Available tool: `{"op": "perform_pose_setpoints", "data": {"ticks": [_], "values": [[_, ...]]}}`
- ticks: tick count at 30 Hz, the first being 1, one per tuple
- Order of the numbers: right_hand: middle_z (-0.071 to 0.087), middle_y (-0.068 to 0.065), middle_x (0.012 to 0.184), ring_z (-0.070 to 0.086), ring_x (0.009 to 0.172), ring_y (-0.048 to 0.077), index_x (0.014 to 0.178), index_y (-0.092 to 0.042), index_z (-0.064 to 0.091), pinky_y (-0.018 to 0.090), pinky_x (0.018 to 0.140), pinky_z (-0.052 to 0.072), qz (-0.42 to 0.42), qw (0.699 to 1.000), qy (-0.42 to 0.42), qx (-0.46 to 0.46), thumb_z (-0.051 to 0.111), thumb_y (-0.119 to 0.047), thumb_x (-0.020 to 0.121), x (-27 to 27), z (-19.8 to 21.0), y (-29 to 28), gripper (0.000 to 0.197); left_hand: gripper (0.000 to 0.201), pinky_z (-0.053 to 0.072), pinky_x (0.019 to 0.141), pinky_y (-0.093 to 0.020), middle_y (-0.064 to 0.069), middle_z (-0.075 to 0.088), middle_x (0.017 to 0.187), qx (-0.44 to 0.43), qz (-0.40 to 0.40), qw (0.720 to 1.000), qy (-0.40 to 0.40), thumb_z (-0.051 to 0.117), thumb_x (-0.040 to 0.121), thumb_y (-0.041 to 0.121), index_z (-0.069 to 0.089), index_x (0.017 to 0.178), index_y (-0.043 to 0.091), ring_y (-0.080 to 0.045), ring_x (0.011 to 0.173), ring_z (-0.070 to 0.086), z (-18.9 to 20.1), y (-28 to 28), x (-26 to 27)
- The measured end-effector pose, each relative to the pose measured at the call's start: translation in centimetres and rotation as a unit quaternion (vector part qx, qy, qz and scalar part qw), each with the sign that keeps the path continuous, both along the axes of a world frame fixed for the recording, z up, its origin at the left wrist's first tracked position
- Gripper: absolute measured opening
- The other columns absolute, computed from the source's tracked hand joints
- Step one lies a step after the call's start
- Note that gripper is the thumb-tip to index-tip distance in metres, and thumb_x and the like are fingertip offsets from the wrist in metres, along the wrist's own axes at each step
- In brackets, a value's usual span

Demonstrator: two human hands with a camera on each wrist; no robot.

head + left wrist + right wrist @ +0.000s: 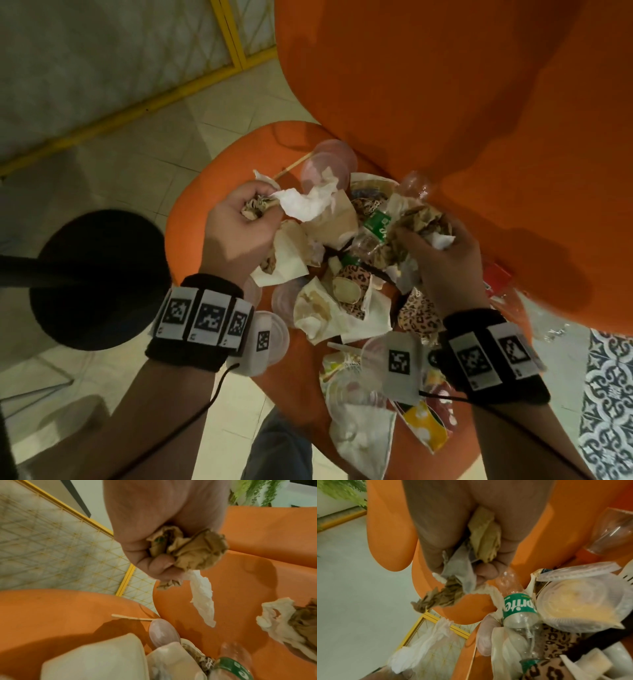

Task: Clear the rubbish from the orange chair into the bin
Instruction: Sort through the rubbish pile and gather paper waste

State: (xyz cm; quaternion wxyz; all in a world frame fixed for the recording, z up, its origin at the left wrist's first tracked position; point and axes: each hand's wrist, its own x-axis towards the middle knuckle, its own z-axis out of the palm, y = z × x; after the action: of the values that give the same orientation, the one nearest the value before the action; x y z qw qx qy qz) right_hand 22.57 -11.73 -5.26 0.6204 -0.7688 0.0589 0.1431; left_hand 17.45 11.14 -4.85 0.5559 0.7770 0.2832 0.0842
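Observation:
The orange chair [428, 85] has a seat [191, 212] piled with rubbish: paper wrappers, clear lids, leopard-print packets and a clear bottle with a green label [375, 226]. My left hand [239, 222] hovers over the pile's left side, gripping crumpled brown paper [188, 550] with a white tissue [308, 202] hanging from it. My right hand [442, 253] is over the right side, gripping a wad of brown and white paper [471, 561]. The bottle [518, 608] lies just below the right hand. No bin is clearly in view.
A wooden stick [291, 168] and clear lids [329, 161] lie at the seat's back. A black round base with a pole [96, 277] stands on the tiled floor to the left. A yellow-framed panel [120, 61] is behind. A patterned rug [609, 394] lies right.

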Motion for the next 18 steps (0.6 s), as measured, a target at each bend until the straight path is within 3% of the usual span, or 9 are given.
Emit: {"op": "perform_pose_setpoints", "data": {"ticks": [2, 4, 7, 9, 11, 14, 16, 18], "values": [[0.071, -0.008, 0.091, 0.069, 0.085, 0.010, 0.091, -0.031, 0.064, 0.030, 0.074, 0.057, 0.016, 1.000, 0.005, -0.004, 0.072, -0.015, 0.080, -0.4, -0.3, -0.8, 0.022, 0.017, 0.043, 0.049, -0.012, 0.005, 0.061, 0.067, -0.018, 0.026, 0.999, 0.010, 0.065, 0.084, 0.009, 0.063, 0.081, 0.026, -0.001, 0.054, 0.054, -0.3, -0.8, -1.1], [0.070, -0.007, 0.095, 0.068, 0.086, 0.008, 0.097, -0.027, 0.064, 0.031, 0.074, 0.057, 0.036, 0.999, 0.014, -0.016, 0.073, -0.020, 0.078, -0.9, -0.5, -1.5, 0.023, 0.020, 0.046, 0.054, -0.015, 0.005, 0.063, 0.071, 0.003, 0.033, 0.999, 0.030, 0.065, 0.083, 0.010, 0.061, 0.078, 0.029, -0.002, 0.057, 0.056, -1.0, -1.3, -2.0], [0.069, -0.004, 0.102, 0.067, 0.095, 0.015, 0.097, -0.033, 0.065, 0.040, 0.081, 0.057, 0.072, 0.997, 0.021, -0.031, 0.073, -0.033, 0.071, -1.8, -0.8, -2.1, 0.026, 0.011, 0.053, 0.067, -0.028, -0.003, 0.071, 0.082, 0.036, -0.004, 0.992, 0.122, 0.068, 0.080, 0.022, 0.062, 0.085, 0.029, -0.020, 0.069, 0.065, -1.9, -2.2, -2.7], [0.070, -0.006, 0.097, 0.067, 0.093, 0.015, 0.091, -0.036, 0.066, 0.039, 0.080, 0.057, 0.088, 0.995, 0.031, -0.029, 0.074, -0.024, 0.074, -2.3, -0.8, -2.5, 0.022, 0.013, 0.050, 0.065, -0.029, -0.002, 0.070, 0.084, 0.059, -0.048, 0.982, 0.173, 0.070, 0.079, 0.031, 0.064, 0.088, 0.025, -0.022, 0.068, 0.062, -2.4, -2.9, -2.7], [0.071, -0.004, 0.093, 0.068, 0.090, 0.014, 0.092, -0.031, 0.066, 0.036, 0.078, 0.057, 0.111, 0.993, 0.029, -0.028, 0.073, -0.015, 0.077, -2.7, -1.0, -3.0, 0.022, 0.016, 0.040, 0.065, -0.026, 0.001, 0.064, 0.082, 0.118, -0.113, 0.963, 0.213, 0.068, 0.080, 0.038, 0.061, 0.085, 0.024, -0.020, 0.072, 0.057, -2.7, -4.0, -2.2], [0.071, -0.004, 0.091, 0.067, 0.087, 0.013, 0.089, -0.030, 0.065, 0.031, 0.075, 0.056, 0.131, 0.991, 0.019, -0.030, 0.073, -0.013, 0.078, -3.1, -1.1, -3.6, 0.022, 0.014, 0.037, 0.066, -0.027, -0.003, 0.063, 0.083, 0.218, -0.198, 0.918, 0.266, 0.059, 0.083, 0.039, 0.060, 0.083, 0.025, -0.025, 0.086, 0.061, -3.3, -5.4, -0.7], [0.070, -0.004, 0.090, 0.067, 0.087, 0.014, 0.085, -0.033, 0.064, 0.033, 0.075, 0.056, 0.133, 0.990, 0.015, -0.031, 0.072, -0.011, 0.078, -3.1, -1.4, -4.1, 0.024, 0.020, 0.041, 0.068, -0.030, -0.008, 0.067, 0.097, 0.253, -0.209, 0.899, 0.290, 0.057, 0.083, 0.033, 0.063, 0.096, 0.019, -0.030, 0.094, 0.061, -3.9, -6.2, 0.7], [0.071, -0.003, 0.090, 0.068, 0.086, 0.016, 0.084, -0.033, 0.064, 0.034, 0.075, 0.057, 0.133, 0.991, 0.012, -0.031, 0.072, -0.011, 0.079, -3.0, -1.6, -4.6, 0.025, 0.040, 0.047, 0.075, -0.036, -0.013, 0.064, 0.111, 0.261, -0.197, 0.889, 0.320, 0.057, 0.084, 0.032, 0.052, 0.118, 0.012, -0.034, 0.100, 0.060, -4.3, -6.8, 2.0]]}}
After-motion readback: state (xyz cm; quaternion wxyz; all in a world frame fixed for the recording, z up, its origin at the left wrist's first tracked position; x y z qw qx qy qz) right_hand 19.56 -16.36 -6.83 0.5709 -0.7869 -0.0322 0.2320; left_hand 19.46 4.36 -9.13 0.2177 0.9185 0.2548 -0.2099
